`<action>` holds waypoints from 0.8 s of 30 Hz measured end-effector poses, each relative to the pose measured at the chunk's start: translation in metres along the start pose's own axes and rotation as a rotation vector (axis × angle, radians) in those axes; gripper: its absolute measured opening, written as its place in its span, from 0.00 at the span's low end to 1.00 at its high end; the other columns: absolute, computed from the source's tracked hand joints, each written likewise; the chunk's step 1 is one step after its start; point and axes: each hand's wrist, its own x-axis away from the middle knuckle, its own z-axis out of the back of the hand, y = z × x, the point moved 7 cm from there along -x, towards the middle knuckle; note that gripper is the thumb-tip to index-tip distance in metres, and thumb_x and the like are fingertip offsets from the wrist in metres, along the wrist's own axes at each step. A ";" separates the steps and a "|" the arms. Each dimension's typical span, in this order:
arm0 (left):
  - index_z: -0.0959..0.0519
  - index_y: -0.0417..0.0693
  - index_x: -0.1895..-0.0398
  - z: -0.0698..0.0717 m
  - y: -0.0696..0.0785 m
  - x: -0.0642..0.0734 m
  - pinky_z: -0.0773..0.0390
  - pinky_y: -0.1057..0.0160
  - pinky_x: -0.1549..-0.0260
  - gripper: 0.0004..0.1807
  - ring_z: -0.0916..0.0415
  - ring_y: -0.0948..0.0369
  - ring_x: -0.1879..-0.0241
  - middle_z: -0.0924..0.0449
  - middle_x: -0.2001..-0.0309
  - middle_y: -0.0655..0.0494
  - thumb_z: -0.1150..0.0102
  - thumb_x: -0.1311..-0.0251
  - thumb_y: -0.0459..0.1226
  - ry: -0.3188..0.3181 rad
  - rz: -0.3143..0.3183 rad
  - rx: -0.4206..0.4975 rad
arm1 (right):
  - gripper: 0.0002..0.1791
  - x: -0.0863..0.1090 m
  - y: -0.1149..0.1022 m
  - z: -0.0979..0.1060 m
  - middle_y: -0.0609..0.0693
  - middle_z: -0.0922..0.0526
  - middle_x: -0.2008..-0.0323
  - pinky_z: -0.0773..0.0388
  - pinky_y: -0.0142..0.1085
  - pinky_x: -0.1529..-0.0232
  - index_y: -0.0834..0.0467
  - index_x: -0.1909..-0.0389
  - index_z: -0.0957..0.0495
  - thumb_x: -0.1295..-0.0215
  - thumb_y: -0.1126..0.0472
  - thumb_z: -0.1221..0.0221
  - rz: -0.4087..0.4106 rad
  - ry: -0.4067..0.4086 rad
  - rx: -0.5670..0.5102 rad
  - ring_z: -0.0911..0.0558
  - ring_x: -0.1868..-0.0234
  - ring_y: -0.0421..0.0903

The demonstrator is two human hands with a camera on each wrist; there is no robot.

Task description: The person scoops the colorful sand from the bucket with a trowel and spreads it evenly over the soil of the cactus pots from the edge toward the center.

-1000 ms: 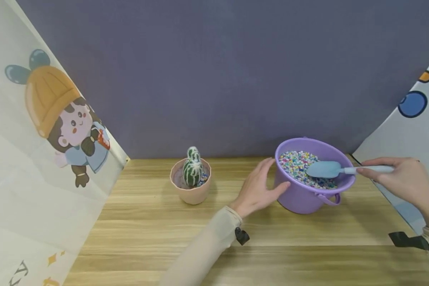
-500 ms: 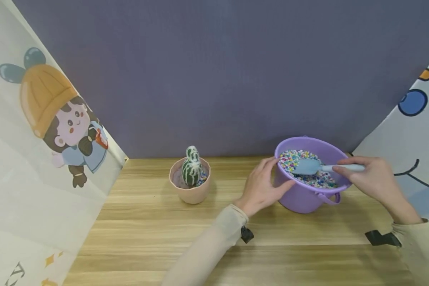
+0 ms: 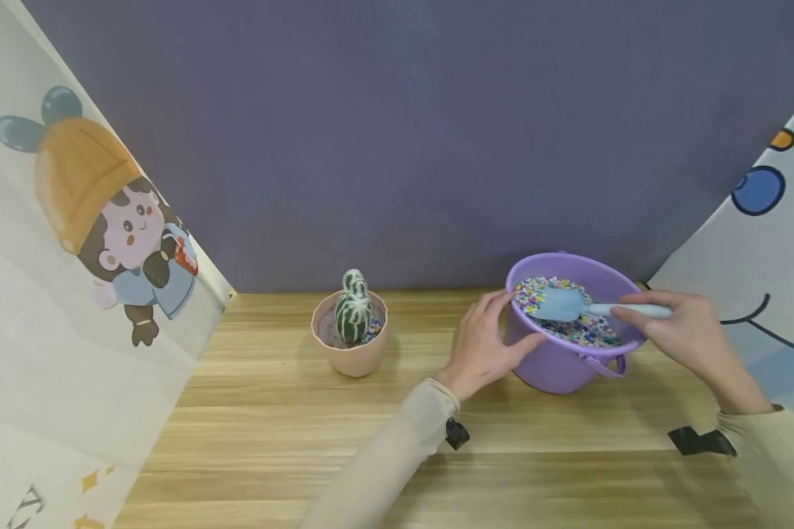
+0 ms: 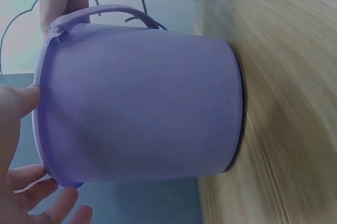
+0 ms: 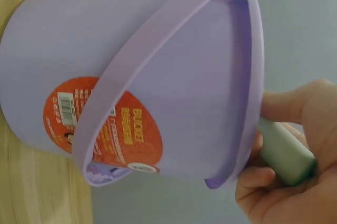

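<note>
A purple bucket [image 3: 556, 367] stands on the wooden table, holding multicoloured beads [image 3: 536, 288]. My right hand [image 3: 684, 334] grips the pale handle of a light blue trowel [image 3: 561, 304], whose blade lies over the beads inside the rim. In the right wrist view, the trowel handle [image 5: 284, 153] sits between thumb and fingers, right beside the bucket's rim. At the bucket's left side my left hand [image 3: 479, 349] is spread, thumb and fingertips touching the rim. The left wrist view has its fingers [image 4: 31, 177] resting along that edge, fairly straight.
To the left stands a pink pot [image 3: 359, 361] with a green-and-white cactus [image 3: 353, 312] and a few coloured beads in it. A dark backdrop [image 3: 397, 147] rises behind the table [image 3: 258, 433]. Printed panels [image 3: 20, 294] flank both sides. The bucket's handle [image 3: 610, 367] hangs down in front.
My right hand has moved left, carrying the trowel blade further across the beads toward the bucket's left side. My left hand has shifted slightly right, closer against the rim.
</note>
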 end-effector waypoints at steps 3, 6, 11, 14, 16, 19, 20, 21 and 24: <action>0.32 0.54 0.20 0.001 -0.001 0.000 0.24 0.49 0.29 0.47 0.28 0.56 0.27 0.28 0.25 0.57 0.33 0.38 0.66 0.003 -0.002 0.005 | 0.29 -0.001 0.000 -0.004 0.73 0.16 0.44 0.30 0.39 0.65 0.64 0.43 0.14 0.29 0.42 0.33 -0.009 -0.011 -0.007 0.24 0.61 0.46; 0.31 0.55 0.21 0.001 -0.001 0.000 0.23 0.49 0.30 0.47 0.27 0.56 0.28 0.27 0.25 0.57 0.33 0.38 0.66 0.003 -0.010 -0.002 | 0.29 0.001 0.004 0.001 0.65 0.13 0.43 0.31 0.38 0.60 0.62 0.44 0.13 0.30 0.41 0.32 -0.027 0.009 -0.016 0.24 0.56 0.39; 0.30 0.55 0.21 0.001 0.000 0.000 0.22 0.50 0.31 0.47 0.27 0.56 0.28 0.27 0.26 0.58 0.34 0.38 0.67 0.013 -0.016 -0.006 | 0.29 0.004 0.017 0.014 0.16 0.20 0.62 0.35 0.32 0.59 0.56 0.45 0.11 0.33 0.37 0.30 -0.068 0.043 -0.042 0.31 0.58 0.20; 0.30 0.55 0.21 0.002 0.001 0.000 0.22 0.49 0.32 0.47 0.27 0.56 0.28 0.27 0.26 0.58 0.33 0.38 0.67 0.016 -0.016 -0.008 | 0.32 0.006 0.024 0.016 0.10 0.27 0.67 0.35 0.36 0.55 0.57 0.42 0.13 0.33 0.35 0.31 -0.119 0.037 -0.080 0.32 0.57 0.21; 0.30 0.55 0.21 0.002 0.001 0.000 0.22 0.49 0.32 0.47 0.27 0.56 0.29 0.26 0.26 0.58 0.33 0.39 0.67 0.020 -0.019 -0.014 | 0.34 0.007 0.028 0.015 0.11 0.26 0.68 0.36 0.39 0.53 0.58 0.39 0.15 0.32 0.35 0.32 -0.155 0.025 -0.118 0.32 0.55 0.24; 0.29 0.54 0.22 0.003 0.001 -0.002 0.22 0.50 0.32 0.47 0.27 0.56 0.29 0.26 0.26 0.57 0.32 0.39 0.67 0.023 -0.024 -0.022 | 0.33 0.011 0.033 0.013 0.14 0.23 0.68 0.31 0.35 0.55 0.58 0.38 0.16 0.32 0.36 0.32 -0.191 0.025 -0.169 0.30 0.55 0.26; 0.29 0.55 0.22 0.003 0.001 -0.002 0.22 0.50 0.32 0.47 0.27 0.56 0.29 0.26 0.26 0.58 0.32 0.39 0.66 0.023 -0.026 -0.022 | 0.32 0.011 0.034 0.012 0.15 0.22 0.68 0.30 0.33 0.57 0.57 0.39 0.15 0.32 0.37 0.32 -0.193 0.027 -0.183 0.30 0.55 0.26; 0.29 0.55 0.22 0.003 0.001 -0.002 0.22 0.51 0.32 0.47 0.27 0.56 0.29 0.26 0.26 0.58 0.32 0.39 0.66 0.024 -0.027 -0.024 | 0.31 0.012 0.034 0.011 0.15 0.21 0.67 0.29 0.30 0.59 0.57 0.39 0.14 0.32 0.38 0.31 -0.191 0.030 -0.196 0.29 0.55 0.26; 0.29 0.55 0.22 0.003 0.000 -0.002 0.22 0.51 0.31 0.47 0.27 0.57 0.29 0.26 0.26 0.58 0.32 0.39 0.66 0.025 -0.024 -0.021 | 0.27 0.013 0.033 0.011 0.16 0.20 0.66 0.27 0.24 0.64 0.55 0.42 0.12 0.32 0.41 0.30 -0.174 0.045 -0.235 0.28 0.56 0.25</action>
